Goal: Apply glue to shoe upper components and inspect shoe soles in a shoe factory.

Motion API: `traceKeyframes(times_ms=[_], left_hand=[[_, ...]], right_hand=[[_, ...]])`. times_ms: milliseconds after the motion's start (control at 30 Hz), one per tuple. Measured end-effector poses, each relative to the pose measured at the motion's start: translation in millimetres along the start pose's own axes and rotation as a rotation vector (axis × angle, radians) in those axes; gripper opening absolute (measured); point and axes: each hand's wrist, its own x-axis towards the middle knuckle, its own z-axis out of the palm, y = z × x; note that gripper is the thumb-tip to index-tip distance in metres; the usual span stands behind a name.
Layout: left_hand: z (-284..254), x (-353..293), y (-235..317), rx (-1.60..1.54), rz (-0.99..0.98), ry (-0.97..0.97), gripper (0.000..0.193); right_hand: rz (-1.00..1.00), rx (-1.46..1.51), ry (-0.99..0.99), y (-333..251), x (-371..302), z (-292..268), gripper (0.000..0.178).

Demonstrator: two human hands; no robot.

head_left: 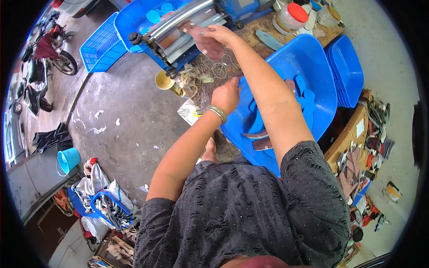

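Observation:
My right hand is pinched on a brown sole-shaped piece, whose far end lies against the metal rollers of a blue-framed roller machine. My left hand, with a bangle on the wrist, is curled closed beside the left rim of a big blue tub. What it holds, if anything, is hidden. Inside the tub lie several blue sole-shaped pieces and a few brown ones. My right forearm reaches across the tub.
Scraps and tangled string cover the bench in front of the machine. A red-lidded jar stands on the bench. Blue basins are stacked at right. A blue crate, a yellowish bowl and parked motorcycles are at left.

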Motion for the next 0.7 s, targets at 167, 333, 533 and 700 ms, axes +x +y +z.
traceKeyframes(times_ms=[167,333,533,700], left_hand=[[-5.9,2.0,-2.9,0.030,0.017,-0.043,0.020],[-14.7,4.2,-2.2,0.089,-0.025,0.027,0.023],[-6.8,5.1,18.1,0.056,-0.035,-0.049,0.023],[-7.9,-0.8,12.6,0.058,-0.060,-0.079,0.024]], right_hand=[[-0.596,-0.334,0.155,-21.8,-43.5,-48.1,0.043],[-0.715,-0.461,0.618,-9.8,-173.9,-151.2,0.024],[0.314,-0.050,0.533,133.9,-197.7,-205.5,0.052],[0.241,0.419,0.500,145.9,-187.1,-159.3,0.076]])
